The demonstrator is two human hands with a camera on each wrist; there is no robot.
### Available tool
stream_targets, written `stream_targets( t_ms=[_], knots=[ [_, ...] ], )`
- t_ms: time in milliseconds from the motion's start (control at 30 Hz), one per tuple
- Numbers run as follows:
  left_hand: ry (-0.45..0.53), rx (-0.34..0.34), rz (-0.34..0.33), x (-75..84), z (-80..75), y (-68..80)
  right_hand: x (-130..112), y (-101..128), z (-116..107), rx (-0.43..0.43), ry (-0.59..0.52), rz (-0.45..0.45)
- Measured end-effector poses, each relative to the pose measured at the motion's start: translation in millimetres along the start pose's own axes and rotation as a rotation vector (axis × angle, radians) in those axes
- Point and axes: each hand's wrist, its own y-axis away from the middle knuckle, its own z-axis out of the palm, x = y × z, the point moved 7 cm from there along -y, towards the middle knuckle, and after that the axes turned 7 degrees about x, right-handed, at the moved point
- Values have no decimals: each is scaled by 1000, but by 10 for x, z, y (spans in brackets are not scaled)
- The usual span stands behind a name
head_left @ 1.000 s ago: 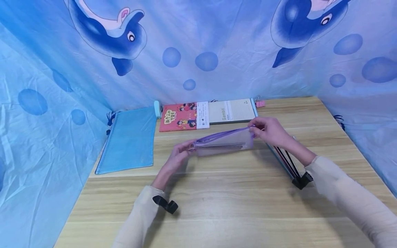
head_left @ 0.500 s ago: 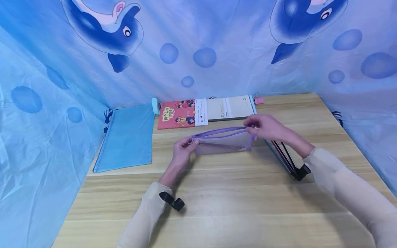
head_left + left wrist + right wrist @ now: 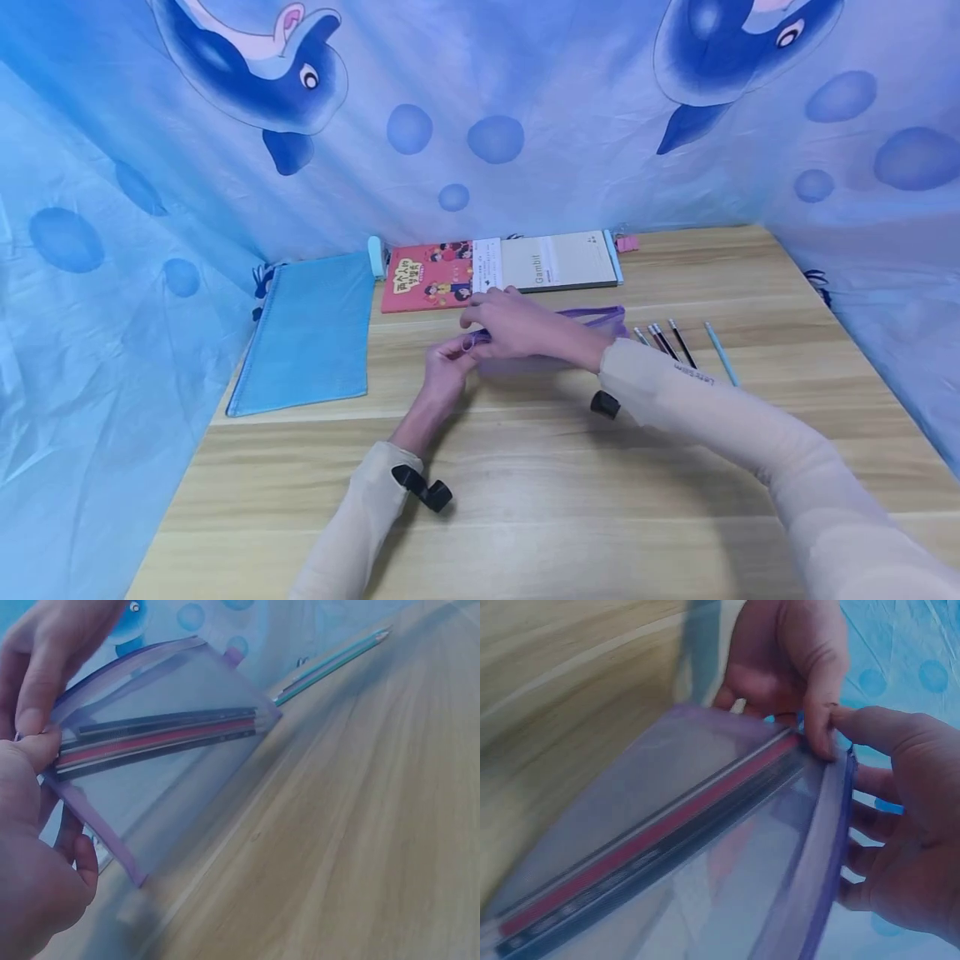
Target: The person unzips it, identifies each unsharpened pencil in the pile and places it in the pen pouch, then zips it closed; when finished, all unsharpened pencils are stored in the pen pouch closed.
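Note:
A see-through pencil pouch (image 3: 607, 323) with purple edging is held up over the middle of the table. Through its side, dark and red pencils (image 3: 157, 746) show in the left wrist view. My left hand (image 3: 441, 377) pinches the pouch's left end. At that same end my right hand (image 3: 517, 325) pinches the zipped top edge, its thumb meeting the left thumb in the right wrist view. The zip slider is hidden by the fingers. Toward its right end the top edge gapes in the head view.
Several pencils (image 3: 678, 343) lie right of the pouch, with a light blue pencil (image 3: 722, 353) farther right. Behind are a red book (image 3: 427, 279) and a notebook (image 3: 573, 260). A blue file bag (image 3: 303, 337) lies left. A dolphin-print curtain (image 3: 480, 100) borders the table.
My right hand has let go of the pouch's right end and moved left to the end my left hand holds. The pencils on the right have come into fuller view.

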Motion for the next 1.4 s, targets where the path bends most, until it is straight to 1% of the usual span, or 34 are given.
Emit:
stream_targets(
  t_ms=[67, 133, 233, 367, 500, 700, 833, 967, 1100, 1167, 1233, 1333, 1400],
  knots=[
    [14, -9, 7, -16, 10, 6, -29, -49, 19, -28, 8, 12],
    [20, -14, 7, -30, 14, 12, -43, -72, 16, -35, 2, 8],
    [24, -26, 13, -30, 19, 16, -43, -80, -34, -3, -30, -7],
    [-27, -39, 26, 10, 10, 13, 16, -67, -137, 57, -90, -10],
    [-67, -50, 43, 80, 18, 3, 107, -23, -190, 78, -132, -10],
    [-91, -95, 100, 144, 51, -25, 195, 78, -191, 118, -105, -27],
    [-121, -108, 119, 158, 51, -30, 264, 177, -173, 148, -79, -3],
    [-151, -91, 113, 158, 38, -31, 336, 273, -188, 184, -36, 12],
    [-171, -49, 107, 159, 4, -31, 462, 387, -239, 216, -3, 35],
    [-177, -35, 105, 168, -16, -30, 547, 467, -271, 220, 3, 57],
    [-179, -31, 107, 186, -36, -32, 638, 557, -317, 236, 9, 61],
    [-193, -17, 85, 194, -97, -47, 815, 715, -383, 257, 10, 71],
    [-201, 2, 70, 198, -154, -62, 968, 839, -433, 270, 12, 102]
  ],
)
